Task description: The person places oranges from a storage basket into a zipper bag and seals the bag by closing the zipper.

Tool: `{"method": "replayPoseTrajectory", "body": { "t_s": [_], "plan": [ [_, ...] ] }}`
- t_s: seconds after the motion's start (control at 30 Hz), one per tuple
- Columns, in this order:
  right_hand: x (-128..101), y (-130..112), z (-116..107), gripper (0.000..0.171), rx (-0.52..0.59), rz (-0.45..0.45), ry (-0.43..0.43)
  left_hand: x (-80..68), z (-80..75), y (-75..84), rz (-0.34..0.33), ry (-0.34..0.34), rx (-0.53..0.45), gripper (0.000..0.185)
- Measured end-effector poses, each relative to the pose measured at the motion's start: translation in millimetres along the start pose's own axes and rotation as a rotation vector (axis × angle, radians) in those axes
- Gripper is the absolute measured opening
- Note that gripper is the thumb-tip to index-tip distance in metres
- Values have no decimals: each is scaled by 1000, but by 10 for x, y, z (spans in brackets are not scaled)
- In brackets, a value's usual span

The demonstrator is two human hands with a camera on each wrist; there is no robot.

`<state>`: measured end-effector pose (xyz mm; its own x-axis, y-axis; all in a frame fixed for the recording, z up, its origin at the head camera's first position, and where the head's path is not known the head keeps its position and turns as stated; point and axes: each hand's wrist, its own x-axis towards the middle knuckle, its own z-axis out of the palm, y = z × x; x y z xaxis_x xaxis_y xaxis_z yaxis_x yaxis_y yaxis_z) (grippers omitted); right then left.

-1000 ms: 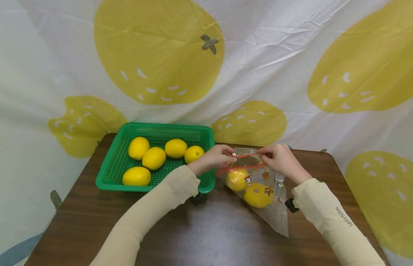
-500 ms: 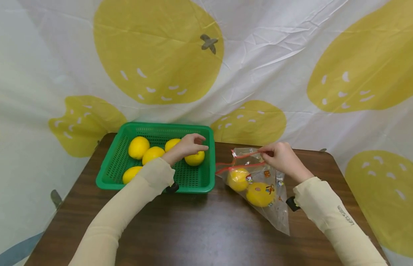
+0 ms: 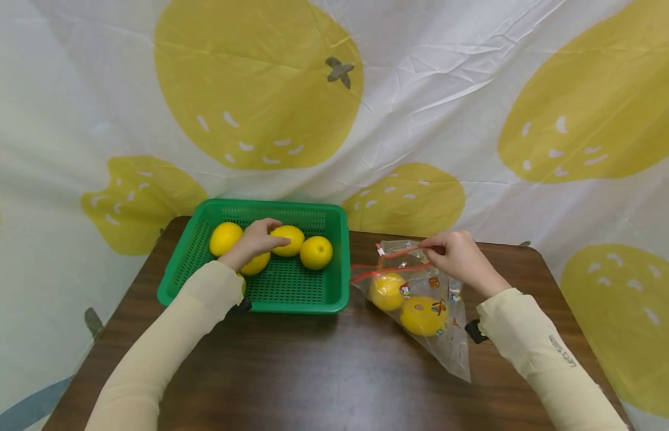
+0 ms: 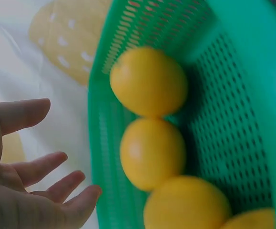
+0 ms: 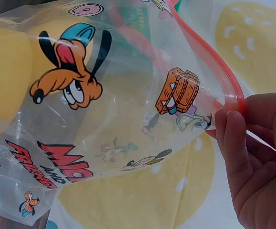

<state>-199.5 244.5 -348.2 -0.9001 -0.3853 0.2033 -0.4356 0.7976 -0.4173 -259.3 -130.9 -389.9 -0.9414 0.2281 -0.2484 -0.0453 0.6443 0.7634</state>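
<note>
A green mesh basket (image 3: 291, 306) stands on the left of the table with several yellow lemons in it, among them one (image 3: 225, 238) at the back left and one (image 3: 315, 252) at the right. My left hand (image 3: 264, 234) reaches over the middle lemon (image 3: 291, 240); the left wrist view shows that hand (image 4: 33, 176) spread and holding nothing, beside the lemons (image 4: 148, 81). My right hand (image 3: 455, 251) pinches the red zip edge (image 5: 223, 81) of a clear cartoon-printed bag (image 3: 436, 323) and holds its mouth up. Two lemons (image 3: 387, 290) (image 3: 422, 315) lie inside the bag.
The dark wooden table (image 3: 323, 365) has bare surface in front of the basket and bag. A white cloth with large yellow fruit prints (image 3: 259, 84) hangs close behind the table. The table's right corner is rounded.
My left hand let go of the bag's mouth and moved left into the basket, passing the right lemon to the middle ones. My right hand still holds the zip edge.
</note>
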Motion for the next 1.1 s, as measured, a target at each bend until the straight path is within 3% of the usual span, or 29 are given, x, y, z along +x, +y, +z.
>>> {"method": "replayPoseTrajectory", "body": {
  "t_s": [0.3, 0.6, 0.87, 0.93, 1.1],
  "plan": [
    [-14, 13, -17, 17, 3, 15, -10, -48, -150, -225, -70, 12, 66, 65],
    [-22, 17, -12, 17, 3, 28, -17, -163, -278, -402, -146, -92, 227, 74],
    [-33, 18, -10, 17, -3, 17, -8, -257, -358, -556, -244, -150, 253, 75],
    [-33, 22, -6, 18, -1, 19, -9, -271, -366, -599, -244, -157, 279, 72],
    [-34, 36, 1, 17, -5, 24, -8, -307, -348, -682, -230, -188, 310, 43]
  ]
}}
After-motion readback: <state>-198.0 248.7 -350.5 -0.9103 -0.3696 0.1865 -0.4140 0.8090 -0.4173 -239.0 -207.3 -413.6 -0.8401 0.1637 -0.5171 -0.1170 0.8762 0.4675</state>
